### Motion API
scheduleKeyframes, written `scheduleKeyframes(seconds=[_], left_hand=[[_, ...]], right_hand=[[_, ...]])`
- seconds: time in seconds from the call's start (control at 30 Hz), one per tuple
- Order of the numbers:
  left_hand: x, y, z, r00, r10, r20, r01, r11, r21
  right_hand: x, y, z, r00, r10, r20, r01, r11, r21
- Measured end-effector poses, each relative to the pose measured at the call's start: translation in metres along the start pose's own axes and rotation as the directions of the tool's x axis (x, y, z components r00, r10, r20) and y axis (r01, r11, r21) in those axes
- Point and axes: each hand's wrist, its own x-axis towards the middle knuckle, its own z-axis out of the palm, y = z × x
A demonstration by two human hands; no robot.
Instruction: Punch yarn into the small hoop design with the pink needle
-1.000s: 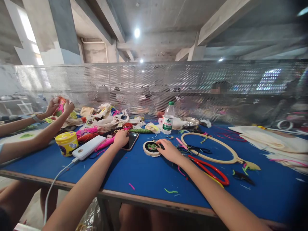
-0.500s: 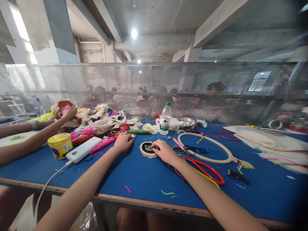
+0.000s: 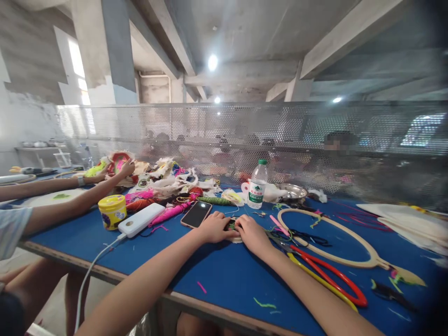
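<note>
Both my hands meet over a small round embroidery piece (image 3: 232, 224) on the blue table (image 3: 224, 275). My left hand (image 3: 214, 227) lies on its left side, fingers curled onto it. My right hand (image 3: 252, 233) covers its right side, fingers bent over it. Most of the piece is hidden under them. A dark phone (image 3: 196, 214) lies just left of my left hand. Red-handled scissors (image 3: 329, 274) lie right of my right wrist.
A large wooden hoop (image 3: 350, 260) lies to the right, a water bottle (image 3: 257, 185) and metal dish (image 3: 293, 190) behind. A white power bank (image 3: 140, 220), yellow tub (image 3: 112, 211) and heaped fabric scraps (image 3: 164, 179) sit left. Another person's arms (image 3: 70, 200) reach in there. Mesh screen behind.
My left hand left the phone and came right onto the small embroidery piece, joining my right hand. The camera turned left and shifted.
</note>
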Motion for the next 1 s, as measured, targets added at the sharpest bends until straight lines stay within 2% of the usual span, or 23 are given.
scheduleKeyframes(seconds=[0.27, 0.53, 0.77, 1.0], left_hand=[[0.001, -0.006, 0.005, 0.999, -0.004, -0.041, 0.002, 0.999, -0.038], [0.003, -0.007, 0.005, 0.997, -0.022, -0.078, 0.017, 0.998, -0.066], [-0.001, -0.005, 0.003, 0.994, -0.073, -0.075, 0.063, 0.989, -0.131], [0.0, -0.003, 0.0, 0.994, -0.102, -0.041, 0.096, 0.987, -0.131]], right_hand=[[-0.002, -0.014, -0.001, 0.999, -0.045, 0.001, 0.045, 0.989, -0.139], [-0.002, -0.017, -0.004, 0.999, -0.054, -0.004, 0.053, 0.992, -0.117], [-0.001, -0.015, -0.005, 1.0, -0.03, -0.01, 0.03, 0.999, 0.025], [0.006, 0.003, -0.021, 0.999, 0.047, -0.012, -0.041, 0.951, 0.305]])
